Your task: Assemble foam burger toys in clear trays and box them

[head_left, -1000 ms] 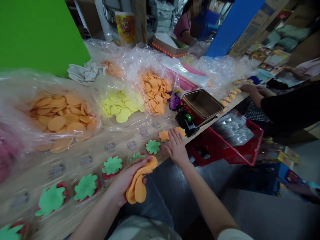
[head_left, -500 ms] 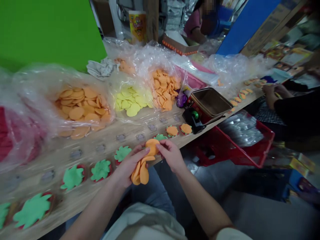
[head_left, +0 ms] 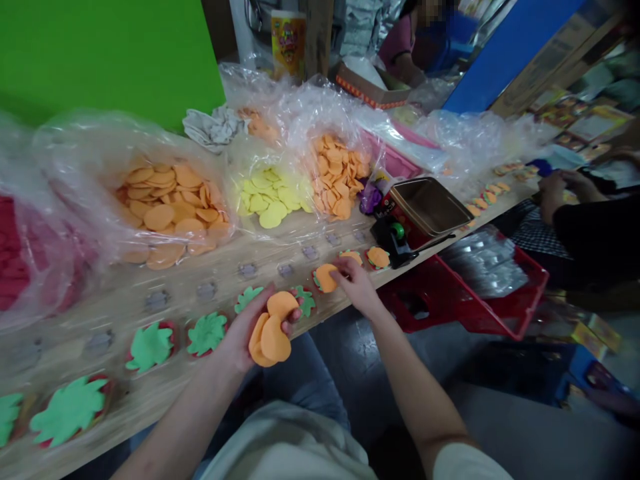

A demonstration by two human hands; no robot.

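Several orange foam discs (head_left: 274, 333) rest in my left hand (head_left: 245, 333), which is closed around them above the table's front edge. My right hand (head_left: 357, 287) pinches a single orange disc (head_left: 327, 277) over a green leafy piece in the row. Just left of it lies a green leaf-shaped foam piece (head_left: 304, 301), partly behind my left fingers. More green pieces on red bases (head_left: 207, 333) run along the table to the left. Two stacks topped with orange discs, one of them the right-hand stack (head_left: 377, 257), sit beyond my right hand.
Plastic bags hold orange discs (head_left: 170, 207), yellow discs (head_left: 270, 197) and red pieces (head_left: 15, 253). A tape dispenser (head_left: 393, 240) stands beside an open tin (head_left: 425, 207). Below the edge is a red crate (head_left: 480, 293). A co-worker's hands (head_left: 565, 190) work at the far right.
My right hand has left my left hand, carrying one orange disc to the right onto a green piece. My left hand keeps the other discs. The view has shifted slightly.
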